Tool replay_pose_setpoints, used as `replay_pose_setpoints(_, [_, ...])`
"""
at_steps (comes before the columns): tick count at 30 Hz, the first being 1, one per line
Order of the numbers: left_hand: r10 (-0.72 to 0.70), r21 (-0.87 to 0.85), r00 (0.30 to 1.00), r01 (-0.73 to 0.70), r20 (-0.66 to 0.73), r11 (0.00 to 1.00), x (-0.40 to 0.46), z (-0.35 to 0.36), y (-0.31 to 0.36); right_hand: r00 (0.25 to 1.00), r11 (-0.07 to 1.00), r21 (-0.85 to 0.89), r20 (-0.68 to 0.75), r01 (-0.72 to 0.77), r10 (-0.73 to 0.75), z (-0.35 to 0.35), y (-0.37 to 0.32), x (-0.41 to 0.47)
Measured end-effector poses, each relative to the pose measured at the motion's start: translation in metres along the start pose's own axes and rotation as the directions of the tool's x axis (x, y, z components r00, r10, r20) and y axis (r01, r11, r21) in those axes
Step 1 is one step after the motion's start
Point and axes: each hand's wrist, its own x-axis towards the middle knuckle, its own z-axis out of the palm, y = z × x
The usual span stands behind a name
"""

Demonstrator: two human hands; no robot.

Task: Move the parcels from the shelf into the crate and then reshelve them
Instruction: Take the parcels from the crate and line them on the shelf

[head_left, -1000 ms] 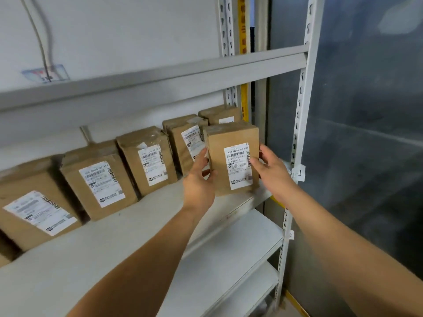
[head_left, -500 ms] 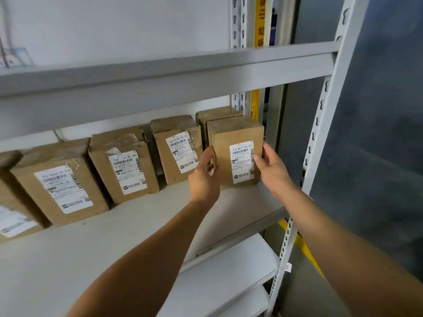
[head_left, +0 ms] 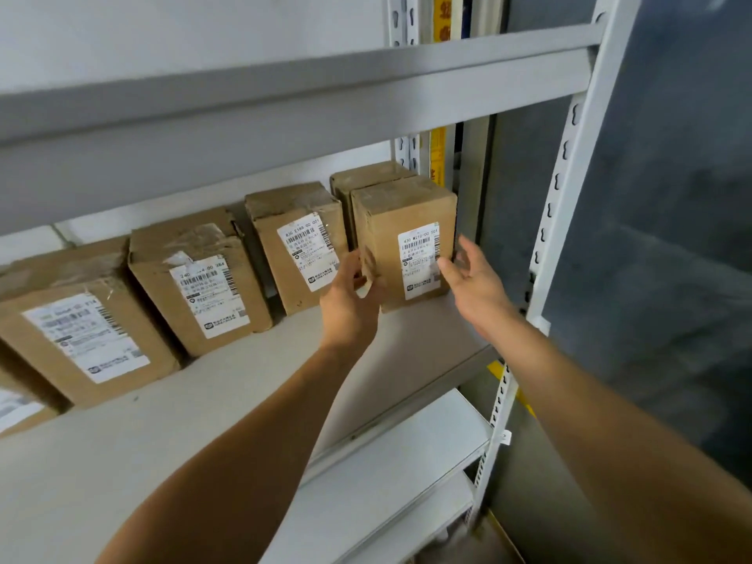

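A brown cardboard parcel (head_left: 407, 242) with a white barcode label stands upright at the right end of the grey shelf (head_left: 244, 384), in front of another parcel (head_left: 366, 177). My left hand (head_left: 350, 307) holds its lower left corner, fingers along the left side and thumb at the front. My right hand (head_left: 474, 282) is at its right front edge with fingers spread and the thumb off the box. Several more labelled parcels (head_left: 301, 250) (head_left: 199, 282) (head_left: 81, 335) lean in a row to the left. No crate is in view.
The upper shelf's beam (head_left: 285, 111) hangs low over the parcels. A white slotted upright (head_left: 569, 197) stands just right of my right hand. Lower shelves (head_left: 386, 462) lie below. A grey wall panel (head_left: 671, 238) fills the right side.
The parcel has gone from held in front of the row to standing on the shelf at the right end. My right hand has loosened and its fingers have spread.
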Motion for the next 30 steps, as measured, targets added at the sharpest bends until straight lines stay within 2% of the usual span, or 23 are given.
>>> replay_pose_setpoints(4, [-0.013, 0.039, 0.997, 0.01, 0.075, 0.999, -0.032, -0.02, 0.0, 0.998, 0.998, -0.07, -0.062, -0.004, 0.0, -0.004, 0.0, -0.055])
replay_pose_setpoints(8, [0.086, 0.044, 0.978, -0.096, 0.191, 0.994, -0.079, -0.046, 0.003, 0.993, 0.986, -0.166, -0.107, 0.024, -0.042, 0.0, 0.005, -0.142])
replay_pose_setpoints(13, [0.226, -0.024, 0.901, -0.234, 0.371, 0.972, -0.164, -0.066, 0.002, 0.973, 0.952, -0.295, -0.229, -0.076, 0.006, 0.008, 0.023, -0.271])
replay_pose_setpoints(16, [0.221, -0.07, 0.819, -0.218, 0.529, 0.973, -0.22, -0.058, -0.013, 0.943, 0.924, -0.315, -0.312, -0.217, 0.115, 0.005, 0.042, -0.347])
replay_pose_setpoints(20, [0.146, -0.031, 0.672, -0.181, 0.726, 0.983, -0.296, -0.033, -0.029, 0.871, 0.859, -0.318, -0.423, -0.402, 0.251, -0.015, 0.077, -0.447])
replay_pose_setpoints(26, [0.052, 0.006, 0.436, -0.131, 0.898, 0.991, -0.408, 0.026, -0.048, 0.697, 0.718, -0.256, -0.579, -0.648, 0.423, -0.056, 0.128, -0.572])
replay_pose_setpoints(30, [-0.017, 0.055, 0.296, -0.12, 0.955, 0.991, -0.476, 0.079, -0.055, 0.547, 0.624, -0.158, -0.672, -0.765, 0.5, -0.093, 0.164, -0.627])
